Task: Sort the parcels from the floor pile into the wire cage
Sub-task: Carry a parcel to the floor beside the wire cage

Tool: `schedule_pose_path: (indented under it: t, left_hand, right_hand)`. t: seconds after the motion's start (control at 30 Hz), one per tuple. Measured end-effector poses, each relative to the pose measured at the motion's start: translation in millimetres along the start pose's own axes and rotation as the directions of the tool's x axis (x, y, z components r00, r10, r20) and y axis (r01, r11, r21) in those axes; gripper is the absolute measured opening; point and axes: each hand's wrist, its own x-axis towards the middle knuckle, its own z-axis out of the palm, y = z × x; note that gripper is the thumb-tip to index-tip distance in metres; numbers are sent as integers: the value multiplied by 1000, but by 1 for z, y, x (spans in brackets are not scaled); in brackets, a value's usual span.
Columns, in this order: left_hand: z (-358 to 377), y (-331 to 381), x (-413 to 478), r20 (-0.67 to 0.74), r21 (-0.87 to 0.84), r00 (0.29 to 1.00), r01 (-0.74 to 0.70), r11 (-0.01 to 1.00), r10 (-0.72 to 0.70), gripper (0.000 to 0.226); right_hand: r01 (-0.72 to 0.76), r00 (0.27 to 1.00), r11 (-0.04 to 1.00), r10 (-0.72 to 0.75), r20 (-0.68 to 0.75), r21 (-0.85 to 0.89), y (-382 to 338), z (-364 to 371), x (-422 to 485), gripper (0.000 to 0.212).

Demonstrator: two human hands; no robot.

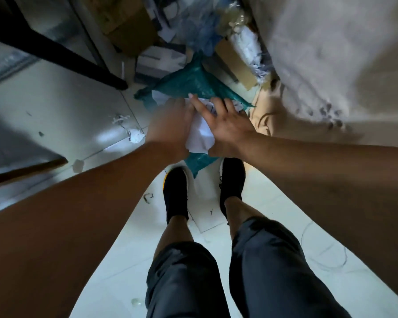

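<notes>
The left forearm [78, 214] and right forearm [319, 171] are bare up to the edge of the view, and so are the left hand [170, 125] and right hand [225, 127]. A short, pale nail shows on one of the right hand's fingers [190, 95]. Dark, slightly glossy cropped trousers [269, 260] crease over the knees and end at the calf, leaving shins and ankles bare. The left shoe [175, 191] is a black low-cut knit with a yellow-orange strip along its outer sole. The right shoe [232, 180] is black too, with black laces and a pale sole edge.
</notes>
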Motion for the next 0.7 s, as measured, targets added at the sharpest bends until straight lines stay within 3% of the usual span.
schedule_pose_path:
  t: [0.2,0.43,0.7]
  left_hand:
    - [-103,17,-50,-44,170,980,-185,968,195,117]
    - [-262,72,-137,-34,339,899,-401,851,437,116]
    - [-401,212,-237,77,505,684,-654,563,725,124]
  right_hand:
    - [-150,965,968,187,-184,201,-9,-59,-90,129]
    - [-342,903,863,411,-124,371,-15,-166,-226,143]
    - [-527,734,666,669,-113,528,6,-240,-435,148]
